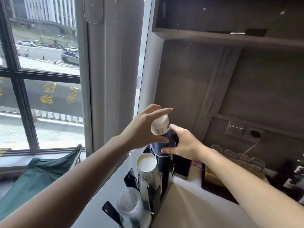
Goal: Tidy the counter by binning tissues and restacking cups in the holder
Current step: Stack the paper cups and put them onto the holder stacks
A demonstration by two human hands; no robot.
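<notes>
A: What can't you make out here?

B: The black cup holder (pixel 154 193) is cut off at the bottom edge, so its base is out of view. The glasses (pixel 236 155) on the tray (pixel 213 185) to the right of the holder are blurred, and the right forearm covers part of them. The dark objects at the far right edge are too smeared to name. I see no tissues in view.

A: And the hands?

B: Both are on the dark blue paper cup stack (pixel 162 142) that rises from the holder's rear slot. The left hand (pixel 144 129) has its fingers spread over the white upturned end at the top, with the thumb pressed against the blue side. The right hand (pixel 184 143) is curled round the stack lower down, thumb in front.

A: What else sits in the holder?

B: In front of the blue stack, a white patterned cup stack (pixel 148 168) with its open mouth facing the camera. Nearest the camera, clear plastic cups (pixel 131 206) lie in the front slot. The holder stands on the white counter (pixel 189 203), by the window.
</notes>
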